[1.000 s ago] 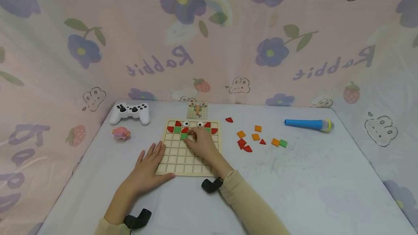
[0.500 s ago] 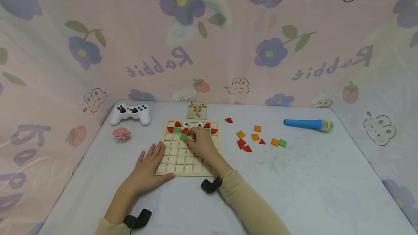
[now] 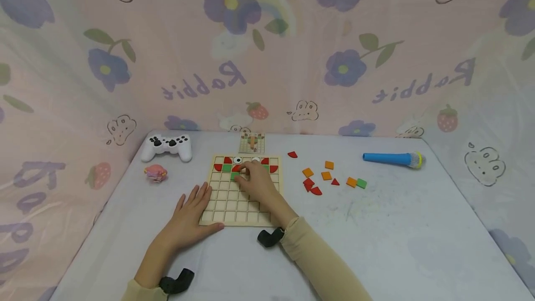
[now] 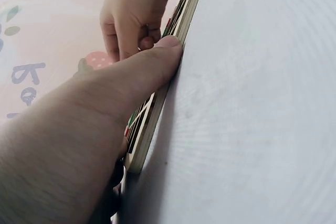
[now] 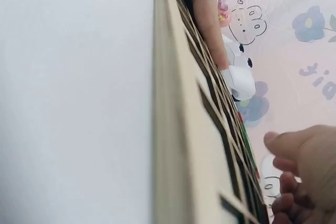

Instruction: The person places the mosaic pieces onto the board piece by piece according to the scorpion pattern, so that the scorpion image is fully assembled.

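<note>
A pale wooden grid board (image 3: 231, 206) lies on the table, with red and green pieces and round eye pieces set in its upper rows. My left hand (image 3: 190, 219) rests flat at the board's left side, fingers spread along the edge and thumb at the near left corner. Over the upper middle of the board, my right hand (image 3: 260, 184) has its thumb and index fingertips right at a green square tile (image 3: 234, 176) and a red quarter-round piece (image 3: 236, 168). Its other fingers are curled under, as the right wrist view shows; I cannot tell whether it pinches a piece.
Loose orange squares (image 3: 326, 176), red pieces (image 3: 316, 191) and a green square (image 3: 361, 183) lie right of the board. A pattern card (image 3: 258, 143) lies behind it. A white game controller (image 3: 166, 147) and pink toy (image 3: 156, 173) are left; a blue microphone (image 3: 390, 159) is far right.
Both hands stay in place, the right fingertips at the same cells of the board. The head view has shifted very slightly.
</note>
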Demonstrator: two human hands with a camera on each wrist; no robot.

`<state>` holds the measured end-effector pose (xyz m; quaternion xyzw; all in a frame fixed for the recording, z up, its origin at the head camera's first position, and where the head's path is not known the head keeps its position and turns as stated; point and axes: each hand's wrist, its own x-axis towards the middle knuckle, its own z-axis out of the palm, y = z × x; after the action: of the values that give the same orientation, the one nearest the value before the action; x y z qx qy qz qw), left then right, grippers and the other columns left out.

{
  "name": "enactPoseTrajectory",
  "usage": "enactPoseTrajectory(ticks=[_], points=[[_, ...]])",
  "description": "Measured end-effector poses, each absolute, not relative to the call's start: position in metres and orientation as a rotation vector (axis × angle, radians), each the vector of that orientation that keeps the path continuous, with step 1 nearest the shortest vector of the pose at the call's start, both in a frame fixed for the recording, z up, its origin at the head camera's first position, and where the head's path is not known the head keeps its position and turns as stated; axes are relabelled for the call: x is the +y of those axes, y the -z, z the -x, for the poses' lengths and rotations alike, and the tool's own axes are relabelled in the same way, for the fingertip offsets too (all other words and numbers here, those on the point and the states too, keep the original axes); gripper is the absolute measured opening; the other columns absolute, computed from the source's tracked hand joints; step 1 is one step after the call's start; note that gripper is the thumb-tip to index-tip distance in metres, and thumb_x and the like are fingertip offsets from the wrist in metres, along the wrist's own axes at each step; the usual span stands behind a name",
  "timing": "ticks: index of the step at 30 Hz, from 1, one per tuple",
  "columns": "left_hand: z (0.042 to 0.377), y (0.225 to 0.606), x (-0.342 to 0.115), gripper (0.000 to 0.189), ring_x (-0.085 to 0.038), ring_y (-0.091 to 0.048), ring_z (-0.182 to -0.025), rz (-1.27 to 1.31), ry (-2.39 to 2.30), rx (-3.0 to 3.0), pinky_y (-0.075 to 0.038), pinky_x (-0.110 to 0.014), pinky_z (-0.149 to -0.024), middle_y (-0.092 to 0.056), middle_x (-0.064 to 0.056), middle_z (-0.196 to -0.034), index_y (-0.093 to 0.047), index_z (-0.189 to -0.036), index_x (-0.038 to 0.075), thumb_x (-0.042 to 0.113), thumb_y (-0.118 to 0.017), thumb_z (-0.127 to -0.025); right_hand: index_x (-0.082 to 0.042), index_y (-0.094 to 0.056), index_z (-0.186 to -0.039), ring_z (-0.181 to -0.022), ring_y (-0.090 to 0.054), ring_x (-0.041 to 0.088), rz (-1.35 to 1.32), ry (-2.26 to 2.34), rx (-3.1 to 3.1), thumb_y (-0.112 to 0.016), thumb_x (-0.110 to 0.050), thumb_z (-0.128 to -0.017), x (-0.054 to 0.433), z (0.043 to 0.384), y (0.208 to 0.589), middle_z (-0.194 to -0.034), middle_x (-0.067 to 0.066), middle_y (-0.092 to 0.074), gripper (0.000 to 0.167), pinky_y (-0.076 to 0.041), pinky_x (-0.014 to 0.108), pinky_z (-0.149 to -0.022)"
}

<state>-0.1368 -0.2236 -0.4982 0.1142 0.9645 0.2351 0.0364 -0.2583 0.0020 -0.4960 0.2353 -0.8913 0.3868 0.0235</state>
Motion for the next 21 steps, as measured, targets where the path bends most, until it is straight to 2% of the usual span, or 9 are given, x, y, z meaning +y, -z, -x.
enactPoseTrajectory(ticks=[5,9,13,21], points=[[0.137,0.499,-0.224,0.113,-0.045,-0.011,-0.163,-0.352,-0.726,2.964,-0.004,-0.069,-0.127,-0.017,-0.020,-0.175,-0.025,-0.167,-0.001,0.069,-0.070,-0.090,-0.005,-0.074,-0.124,-0.080,-0.053,0.015,-0.726,-1.225,-2.792,-0.076,-0.024,-0.100,0.009,0.260,0.478,-0.092,0.004,-0.061,0.030,-0.045,0.026,-0.068],[0.137,0.501,-0.223,0.113,-0.045,-0.011,-0.163,-0.345,-0.730,2.959,-0.004,-0.069,-0.127,-0.017,-0.020,-0.175,-0.025,-0.167,-0.001,0.070,-0.070,-0.090,-0.003,-0.074,-0.124,-0.080,-0.054,0.017,-0.740,-1.197,-2.800,-0.077,-0.023,-0.100,0.031,0.262,0.466,-0.094,0.009,-0.063,0.032,-0.046,0.029,-0.069],[0.137,0.501,-0.222,0.114,-0.045,-0.011,-0.163,-0.350,-0.734,2.954,-0.003,-0.069,-0.127,-0.018,-0.020,-0.175,-0.025,-0.166,-0.001,0.069,-0.071,-0.090,-0.002,-0.074,-0.124,-0.083,-0.056,0.020,-0.674,-1.138,-2.806,-0.078,-0.021,-0.098,0.067,0.265,0.458,-0.096,0.012,-0.065,0.032,-0.048,0.031,-0.070],[0.138,0.502,-0.223,0.116,-0.046,-0.010,-0.162,-0.336,-0.719,2.962,-0.004,-0.069,-0.127,-0.016,-0.020,-0.176,-0.024,-0.167,-0.001,0.071,-0.071,-0.089,-0.002,-0.074,-0.122,-0.079,-0.053,0.022,-0.463,-1.063,-2.874,-0.079,-0.024,-0.098,0.155,0.262,0.466,-0.094,0.009,-0.060,0.033,-0.044,0.030,-0.066]])
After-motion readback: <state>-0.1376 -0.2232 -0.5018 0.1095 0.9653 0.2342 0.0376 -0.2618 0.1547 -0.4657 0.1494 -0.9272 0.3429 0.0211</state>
